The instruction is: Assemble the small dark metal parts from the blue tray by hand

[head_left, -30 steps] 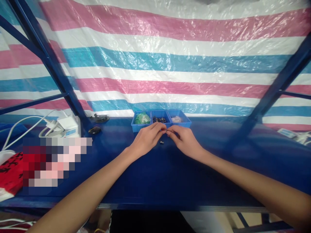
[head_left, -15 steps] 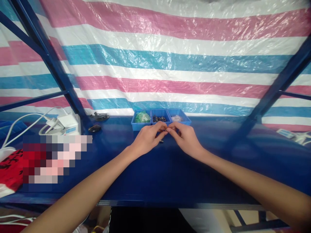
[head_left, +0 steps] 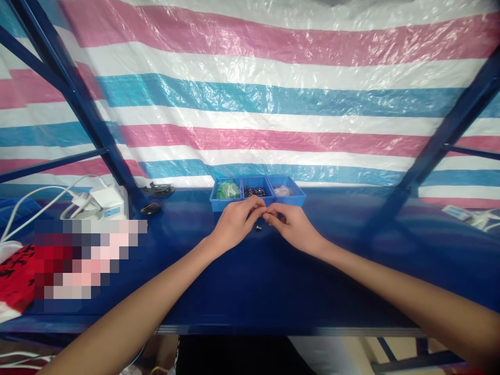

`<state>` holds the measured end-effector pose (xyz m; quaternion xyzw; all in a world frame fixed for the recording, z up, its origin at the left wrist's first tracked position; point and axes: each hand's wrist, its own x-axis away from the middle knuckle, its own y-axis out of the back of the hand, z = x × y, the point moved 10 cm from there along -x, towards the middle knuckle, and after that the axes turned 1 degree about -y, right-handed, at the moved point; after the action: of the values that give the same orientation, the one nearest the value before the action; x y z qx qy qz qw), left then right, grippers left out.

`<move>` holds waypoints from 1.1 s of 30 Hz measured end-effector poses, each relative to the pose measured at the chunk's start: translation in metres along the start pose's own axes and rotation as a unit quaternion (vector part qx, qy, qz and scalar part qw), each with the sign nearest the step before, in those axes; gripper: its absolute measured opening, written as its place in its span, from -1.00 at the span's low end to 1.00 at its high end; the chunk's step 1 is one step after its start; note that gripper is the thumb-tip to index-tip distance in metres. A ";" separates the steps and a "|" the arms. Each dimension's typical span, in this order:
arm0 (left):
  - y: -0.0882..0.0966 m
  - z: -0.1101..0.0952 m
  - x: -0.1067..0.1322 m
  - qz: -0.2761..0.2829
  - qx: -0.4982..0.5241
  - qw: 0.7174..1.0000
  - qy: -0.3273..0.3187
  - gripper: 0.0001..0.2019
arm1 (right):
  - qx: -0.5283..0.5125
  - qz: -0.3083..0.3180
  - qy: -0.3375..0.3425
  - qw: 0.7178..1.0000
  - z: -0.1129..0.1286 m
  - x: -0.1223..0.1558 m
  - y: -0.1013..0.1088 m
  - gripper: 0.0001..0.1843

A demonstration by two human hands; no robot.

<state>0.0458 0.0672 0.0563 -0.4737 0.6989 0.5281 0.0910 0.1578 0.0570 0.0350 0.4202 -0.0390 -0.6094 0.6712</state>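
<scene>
My left hand (head_left: pixel 237 221) and my right hand (head_left: pixel 294 224) meet fingertip to fingertip above the blue table, just in front of three joined blue bins. Both are pinched closed; whatever lies between the fingertips is too small and covered to name. On the table beneath them lies a small metallic piece (head_left: pixel 258 228), maybe a screw-like part. The left bin (head_left: pixel 214 200) holds green and whitish packets. Small dark and shiny metal parts (head_left: pixel 254 191) fill the middle bin, and the right bin (head_left: pixel 299 199) contains clear or whitish pieces.
A white power strip (head_left: pixel 122 203) with plugs and cables stands at the left, near a black mouse-like object (head_left: pixel 150 209). Red cloth (head_left: pixel 17 273) lies at the front left. Blue frame posts (head_left: pixel 84 107) and a striped plastic sheet (head_left: pixel 269 99) bound the table.
My hands stay together, with the right fingers shifted slightly and bent more over the left fingertips. The small metallic piece on the table shows more plainly. The view has moved a little.
</scene>
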 end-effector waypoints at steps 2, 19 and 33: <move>-0.001 0.000 0.000 0.006 -0.022 1.000 0.000 -0.85 | 0.008 -0.007 0.001 1.000 -0.001 0.000 0.002 -0.75; -0.009 0.003 0.003 0.066 -0.123 0.990 -0.036 -0.80 | 0.077 -0.029 0.045 0.996 0.009 0.000 0.010 -0.71; -0.018 0.016 0.002 0.079 0.101 0.990 0.051 -0.74 | 0.116 -0.039 0.090 0.988 0.011 0.003 0.011 -0.85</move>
<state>0.0523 0.0795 0.0368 -0.4321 0.7873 0.4356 0.0608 0.1610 0.0474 0.0480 0.5496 -0.0329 -0.5863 0.5943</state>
